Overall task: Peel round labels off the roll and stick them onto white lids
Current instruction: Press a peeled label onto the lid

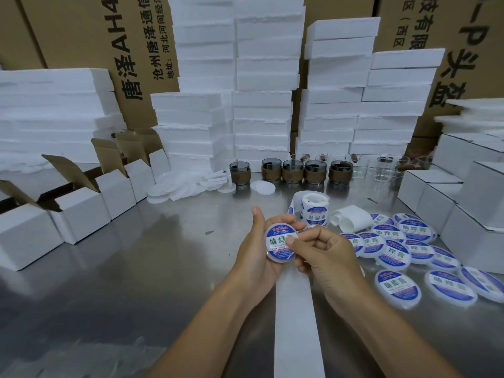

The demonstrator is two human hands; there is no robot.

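My left hand (252,253) grips a white lid (278,242) with a round blue and white label on its face. My right hand (326,252) has curled fingers, and its thumb presses on the right side of that label. The label roll (315,210) stands on the steel table just beyond my hands. Its empty white backing strip (296,323) runs toward me under my right wrist. Several labelled lids (396,287) lie spread on the table to the right. Plain white lids (177,188) are heaped at the back left.
Open white cartons (79,211) line the left side and closed ones (447,203) the right. Dark glass jars (293,171) and clear glasses (384,169) stand in a row at the back, before stacks of white foam (261,91) and brown boxes.
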